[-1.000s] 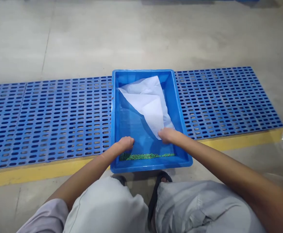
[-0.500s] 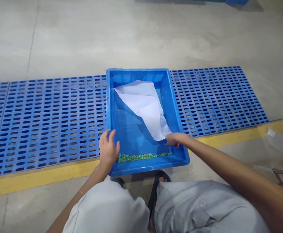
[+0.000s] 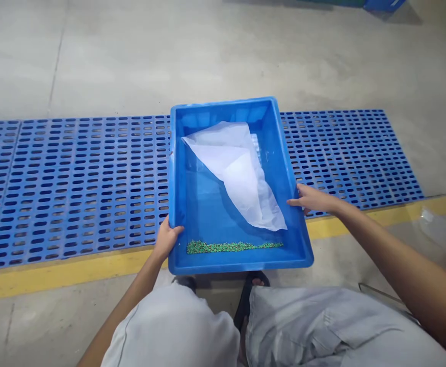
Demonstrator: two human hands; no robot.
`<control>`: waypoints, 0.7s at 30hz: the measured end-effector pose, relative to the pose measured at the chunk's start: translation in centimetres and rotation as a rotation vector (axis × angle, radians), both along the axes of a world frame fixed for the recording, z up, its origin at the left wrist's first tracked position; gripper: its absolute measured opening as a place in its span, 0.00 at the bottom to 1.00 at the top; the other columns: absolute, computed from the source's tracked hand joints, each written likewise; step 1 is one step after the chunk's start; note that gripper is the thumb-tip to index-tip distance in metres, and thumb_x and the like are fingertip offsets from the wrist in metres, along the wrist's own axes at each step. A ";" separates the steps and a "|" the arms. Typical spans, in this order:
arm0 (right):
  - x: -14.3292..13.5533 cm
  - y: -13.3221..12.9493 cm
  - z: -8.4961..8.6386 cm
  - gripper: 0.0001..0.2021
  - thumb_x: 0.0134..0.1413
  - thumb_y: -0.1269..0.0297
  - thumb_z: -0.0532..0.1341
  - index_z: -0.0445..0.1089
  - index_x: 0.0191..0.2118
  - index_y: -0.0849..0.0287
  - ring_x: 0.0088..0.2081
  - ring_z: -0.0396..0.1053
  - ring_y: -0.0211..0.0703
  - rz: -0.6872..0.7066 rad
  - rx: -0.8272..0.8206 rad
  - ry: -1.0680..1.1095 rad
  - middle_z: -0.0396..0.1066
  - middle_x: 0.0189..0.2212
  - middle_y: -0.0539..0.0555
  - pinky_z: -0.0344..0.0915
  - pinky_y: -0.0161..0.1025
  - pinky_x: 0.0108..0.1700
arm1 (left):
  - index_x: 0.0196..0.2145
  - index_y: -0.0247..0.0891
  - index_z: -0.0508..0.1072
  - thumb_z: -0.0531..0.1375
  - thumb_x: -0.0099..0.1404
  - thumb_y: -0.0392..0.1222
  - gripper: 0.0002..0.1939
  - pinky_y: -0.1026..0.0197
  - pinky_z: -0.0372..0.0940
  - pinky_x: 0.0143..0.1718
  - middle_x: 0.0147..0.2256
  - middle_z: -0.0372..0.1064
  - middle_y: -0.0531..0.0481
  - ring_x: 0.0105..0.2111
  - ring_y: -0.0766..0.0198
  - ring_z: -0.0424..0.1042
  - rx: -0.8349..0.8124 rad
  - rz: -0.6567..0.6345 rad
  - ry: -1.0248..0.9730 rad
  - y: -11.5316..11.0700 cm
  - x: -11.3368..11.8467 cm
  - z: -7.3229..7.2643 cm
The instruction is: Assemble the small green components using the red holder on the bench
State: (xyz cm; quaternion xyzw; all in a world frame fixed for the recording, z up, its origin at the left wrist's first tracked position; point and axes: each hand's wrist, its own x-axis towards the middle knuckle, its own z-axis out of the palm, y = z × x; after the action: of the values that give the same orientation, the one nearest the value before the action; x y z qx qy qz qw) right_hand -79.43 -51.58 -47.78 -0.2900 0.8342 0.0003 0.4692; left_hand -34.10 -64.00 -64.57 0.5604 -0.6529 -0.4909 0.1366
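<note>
My left hand (image 3: pixel 168 237) grips the left rim of a blue tray (image 3: pixel 241 266) near its front corner, thumb over the edge. On the opposite side, my right hand (image 3: pixel 310 199) holds the right rim, its thumb inside and its other fingers partly hidden behind the wall. Inside lies a folded white sheet (image 3: pixel 241 173), which reaches from the back left toward the front right. Small green pieces (image 3: pixel 223 247) with some darker specks form a strip along the tray's front inner edge.
Blue slotted panels (image 3: pixel 93 188) extend on both sides beneath the tray. A yellow floor stripe (image 3: pixel 73 272) runs along their near edge. My legs and dark sandals are below. A blue object (image 3: pixel 383 5) stands at the top right, and a clear plastic piece (image 3: pixel 433 224) lies at the right.
My right hand has let go of the sheet and moved right onto the tray's rim. My left hand has closed on the left rim. The tray appears slightly raised and larger in view.
</note>
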 end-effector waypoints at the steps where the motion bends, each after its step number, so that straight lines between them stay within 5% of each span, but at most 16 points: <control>1: 0.4 -0.3 1.6 0.20 0.71 0.66 0.67 0.68 0.63 0.63 0.41 0.84 0.52 -0.004 -0.004 -0.016 0.80 0.51 0.67 0.83 0.41 0.33 | 0.59 0.34 0.74 0.65 0.77 0.45 0.18 0.45 0.80 0.49 0.51 0.78 0.41 0.46 0.52 0.81 -0.040 -0.005 -0.004 -0.2 0.4 0.2; 4: 2.2 -1.4 6.6 0.19 0.69 0.62 0.68 0.68 0.60 0.61 0.40 0.84 0.55 0.004 -0.056 -0.009 0.82 0.48 0.67 0.83 0.41 0.30 | 0.70 0.33 0.63 0.67 0.72 0.41 0.34 0.23 0.60 0.70 0.70 0.61 0.26 0.72 0.31 0.61 -0.225 -0.039 -0.018 -0.7 0.7 1.3; 6: 3.6 -2.2 9.3 0.18 0.67 0.60 0.69 0.68 0.57 0.59 0.40 0.85 0.55 0.010 -0.095 0.007 0.82 0.46 0.65 0.83 0.41 0.31 | 0.73 0.35 0.60 0.67 0.71 0.41 0.38 0.20 0.44 0.75 0.77 0.46 0.26 0.79 0.27 0.40 -0.335 -0.145 0.006 -0.5 -0.3 2.3; 7: 4.3 -2.5 10.2 0.19 0.66 0.58 0.70 0.68 0.57 0.57 0.40 0.85 0.55 0.016 -0.107 0.012 0.83 0.47 0.63 0.84 0.42 0.31 | 0.73 0.38 0.62 0.66 0.73 0.41 0.35 0.22 0.44 0.76 0.77 0.45 0.30 0.80 0.30 0.39 -0.367 -0.235 0.032 -0.3 -1.2 2.8; 10: 6.0 -3.3 11.8 0.19 0.65 0.56 0.70 0.68 0.55 0.56 0.37 0.84 0.55 0.021 -0.113 0.040 0.83 0.43 0.60 0.84 0.43 0.30 | 0.72 0.47 0.66 0.65 0.74 0.41 0.31 0.34 0.62 0.73 0.77 0.51 0.37 0.77 0.38 0.55 -0.388 -0.556 0.129 0.7 -4.9 3.4; 12: 6.5 -3.7 12.1 0.18 0.66 0.57 0.69 0.68 0.55 0.56 0.35 0.84 0.54 0.021 -0.110 0.055 0.83 0.42 0.60 0.82 0.42 0.28 | 0.69 0.44 0.71 0.66 0.73 0.38 0.28 0.35 0.62 0.74 0.75 0.57 0.35 0.76 0.38 0.57 -0.393 -0.695 0.157 1.1 -7.3 3.1; 16: 6.3 -4.0 11.8 0.18 0.66 0.57 0.69 0.69 0.56 0.55 0.38 0.84 0.55 0.027 -0.110 0.057 0.83 0.46 0.60 0.82 0.41 0.27 | 0.64 0.37 0.75 0.64 0.76 0.36 0.21 0.31 0.65 0.70 0.66 0.71 0.34 0.69 0.40 0.68 -0.373 -0.830 0.155 0.9 -9.7 1.8; 21: 3.8 -3.5 9.2 0.17 0.66 0.60 0.70 0.70 0.55 0.56 0.36 0.83 0.54 0.021 -0.060 0.090 0.82 0.45 0.60 0.82 0.42 0.29 | 0.63 0.37 0.76 0.66 0.77 0.42 0.20 0.33 0.69 0.66 0.63 0.74 0.38 0.64 0.44 0.74 -0.330 -0.881 0.109 -0.6 -9.1 1.6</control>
State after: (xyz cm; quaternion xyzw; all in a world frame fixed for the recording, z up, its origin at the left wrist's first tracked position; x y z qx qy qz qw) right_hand -75.67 -55.07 -38.58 -0.3122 0.8510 -0.0069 0.4222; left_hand -43.18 -64.60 -62.95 0.1744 -0.8896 -0.4205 0.0364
